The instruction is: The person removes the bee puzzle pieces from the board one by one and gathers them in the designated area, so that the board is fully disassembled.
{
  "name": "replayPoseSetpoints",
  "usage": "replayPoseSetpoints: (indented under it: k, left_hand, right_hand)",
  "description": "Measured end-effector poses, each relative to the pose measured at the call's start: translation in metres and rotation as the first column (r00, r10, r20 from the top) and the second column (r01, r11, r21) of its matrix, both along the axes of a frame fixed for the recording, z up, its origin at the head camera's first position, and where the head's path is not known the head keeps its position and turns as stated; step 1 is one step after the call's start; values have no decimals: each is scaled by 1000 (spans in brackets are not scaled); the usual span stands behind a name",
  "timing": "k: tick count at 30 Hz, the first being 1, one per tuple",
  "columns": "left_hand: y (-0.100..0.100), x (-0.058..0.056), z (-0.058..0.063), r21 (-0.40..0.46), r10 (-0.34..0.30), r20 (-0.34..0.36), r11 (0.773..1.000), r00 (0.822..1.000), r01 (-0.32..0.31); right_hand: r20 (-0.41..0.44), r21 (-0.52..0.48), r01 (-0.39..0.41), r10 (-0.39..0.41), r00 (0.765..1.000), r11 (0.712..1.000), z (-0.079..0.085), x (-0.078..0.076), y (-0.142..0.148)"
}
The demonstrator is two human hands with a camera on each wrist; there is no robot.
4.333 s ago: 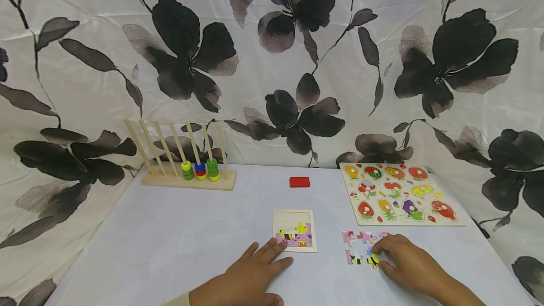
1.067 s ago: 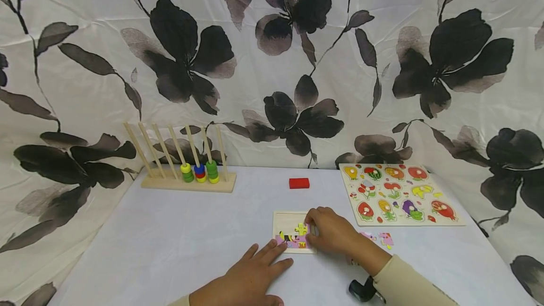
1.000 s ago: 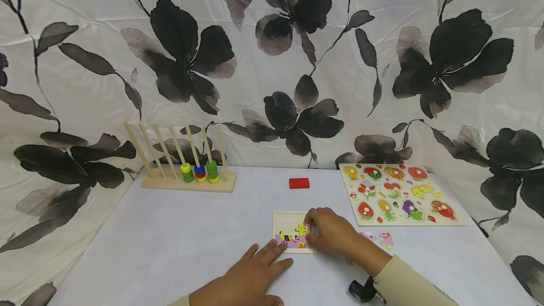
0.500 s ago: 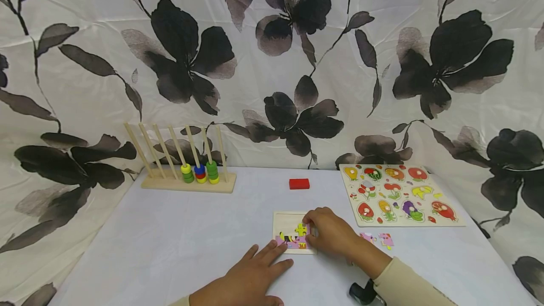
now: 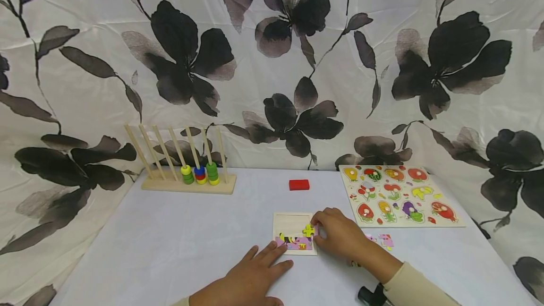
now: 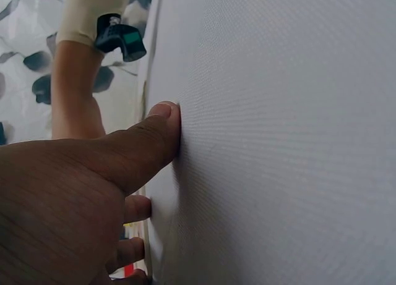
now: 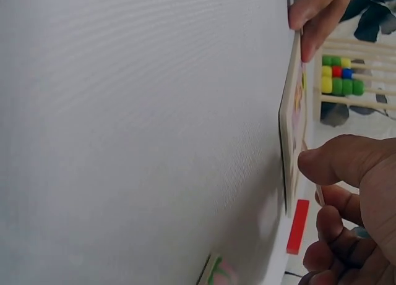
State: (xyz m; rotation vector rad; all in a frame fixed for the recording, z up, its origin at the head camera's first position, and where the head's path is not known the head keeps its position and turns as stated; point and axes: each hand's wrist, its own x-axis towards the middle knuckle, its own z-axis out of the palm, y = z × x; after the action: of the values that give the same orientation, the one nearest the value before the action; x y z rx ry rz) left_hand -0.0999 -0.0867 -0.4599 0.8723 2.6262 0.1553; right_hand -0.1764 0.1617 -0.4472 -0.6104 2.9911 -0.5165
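Note:
A small square wooden puzzle tray (image 5: 290, 221) lies on the white-covered table, with pink, yellow and black jigsaw pieces (image 5: 293, 242) along its lower part. My left hand (image 5: 252, 275) lies flat, its spread fingers resting at the tray's lower left corner; in the left wrist view its thumb (image 6: 145, 146) is straight on the cloth. At the tray's right side, my right hand (image 5: 340, 235) pinches a yellow-and-pink puzzle piece (image 5: 308, 230) between thumb and index finger. The right wrist view shows the piece's thin edge (image 7: 319, 195) between those fingers.
Loose puzzle pieces (image 5: 386, 241) lie right of the right hand, some partly hidden by the arm. A fruit puzzle board (image 5: 403, 197) is at the back right. Behind the tray sits a red block (image 5: 299, 184); a wooden bead counting frame (image 5: 189, 185) stands back left.
My right hand went from the loose pieces to the tray. In the last half second it shifted slightly right, with the yellow-and-pink puzzle piece moving too. The left hand stayed in place.

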Motion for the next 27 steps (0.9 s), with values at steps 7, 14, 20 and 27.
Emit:
replayPoseSetpoints:
  k: [7,14,20,27]
  left_hand:
    - [0,2,0,4,-5,-17,1000,1000,5]
    - [1,2,1,0,5,-8,1000,1000,-5]
    - [0,2,0,12,-11,-22,1000,1000,11]
    - [-1,3,0,23,-19,-26,1000,999,19]
  right_hand:
    - [8,4,13,-13,1000,1000,1,5,13]
    - [46,4,36,-36,998,999,3,12,27]
    - [60,-4,59,-59,996,998,7,16,40]
    - [81,4,82,-82,993,997,9,21,54]
